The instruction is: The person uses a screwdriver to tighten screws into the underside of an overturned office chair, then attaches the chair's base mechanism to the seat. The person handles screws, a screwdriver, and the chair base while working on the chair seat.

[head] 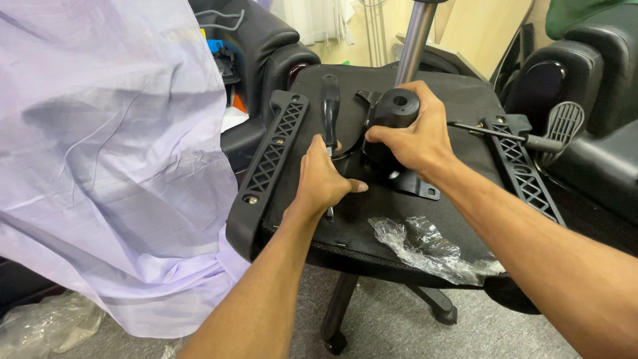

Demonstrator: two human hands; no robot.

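Where the view begins nearest, at six o'clock, two bare forearms rise toward an upturned black chair seat [458, 100]; crumpled clear plastic wrap [425, 247], lying on the seat's near edge at five o'clock of centre; chair base leg with castor [335, 319], below the seat at six o'clock, over grey floor; lilac cloth [113, 159], draped and creased, filling nine o'clock; clear plastic bag [40, 326], on the floor at eight o'clock; left hand [320, 178], at centre, fingers curled closed round the lower end of a black-handled tool [330, 106] standing upright, its handle rising toward twelve o'clock; right hand [415, 136], just at two o'clock of the left, fingers bent over and gripping a black cylindrical mechanism housing [397, 110], which sits on the seat's middle atop a black metal plate [415, 184]; left ribbed arm bracket [272, 156], bolted along the seat's ten o'clock edge; right ribbed arm bracket [522, 166], along the three o'clock edge, a thin lever rod [505, 135] crossing just beside it; silver gas-lift column [415, 40], rising at twelve o'clock behind the housing; black padded chairs, at eleven and two o'clock, farthest
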